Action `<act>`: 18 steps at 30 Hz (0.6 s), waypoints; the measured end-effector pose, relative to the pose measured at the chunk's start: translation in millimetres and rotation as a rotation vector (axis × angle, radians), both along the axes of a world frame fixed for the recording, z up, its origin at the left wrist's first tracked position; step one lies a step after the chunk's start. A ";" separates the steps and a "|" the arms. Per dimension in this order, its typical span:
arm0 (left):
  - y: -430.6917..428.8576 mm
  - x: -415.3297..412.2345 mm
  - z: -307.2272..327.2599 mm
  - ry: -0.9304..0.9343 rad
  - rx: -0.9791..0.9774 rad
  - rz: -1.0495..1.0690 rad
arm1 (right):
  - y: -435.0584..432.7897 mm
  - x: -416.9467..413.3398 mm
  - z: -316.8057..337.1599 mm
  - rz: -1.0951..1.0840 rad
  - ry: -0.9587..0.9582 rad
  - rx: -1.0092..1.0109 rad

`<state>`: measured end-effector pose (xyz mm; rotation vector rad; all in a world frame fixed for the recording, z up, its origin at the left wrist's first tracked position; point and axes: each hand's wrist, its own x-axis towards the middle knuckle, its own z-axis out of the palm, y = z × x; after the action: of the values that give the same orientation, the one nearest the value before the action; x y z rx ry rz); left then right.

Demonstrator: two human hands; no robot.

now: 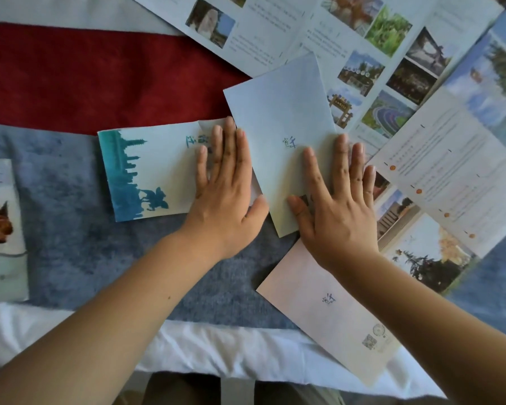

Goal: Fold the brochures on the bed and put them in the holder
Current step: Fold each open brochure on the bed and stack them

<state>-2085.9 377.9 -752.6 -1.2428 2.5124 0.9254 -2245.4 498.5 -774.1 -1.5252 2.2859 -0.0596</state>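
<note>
A pale blue brochure (pixel 278 112) lies partly folded in the middle of the bed. Its cover panel with a teal skyline print (pixel 146 173) stretches out to the left. My left hand (pixel 225 197) lies flat with straight fingers on that cover panel, at the fold. My right hand (pixel 336 200) presses flat on the blank folded panel, near its small blue characters. A pinkish folded brochure (pixel 319 311) sits under my right forearm near the bed's front edge. No holder is in view.
Several unfolded brochures (pixel 392 83) with photos and text fan out across the upper right. Another brochure with a brown print (pixel 0 229) lies at the far left. A grey-blue blanket (pixel 70 229), a red blanket (pixel 85 83) and a white sheet edge (pixel 216 346) cover the bed.
</note>
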 end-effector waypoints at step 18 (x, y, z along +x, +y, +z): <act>-8.0 4.1 -11.1 -0.025 -0.250 0.102 | -12.1 34.0 3.2 0.045 -0.034 0.015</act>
<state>-2081.8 369.9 -763.7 -1.4565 2.6287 0.6239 -2211.4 486.4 -770.9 -1.5557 2.2201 -0.0554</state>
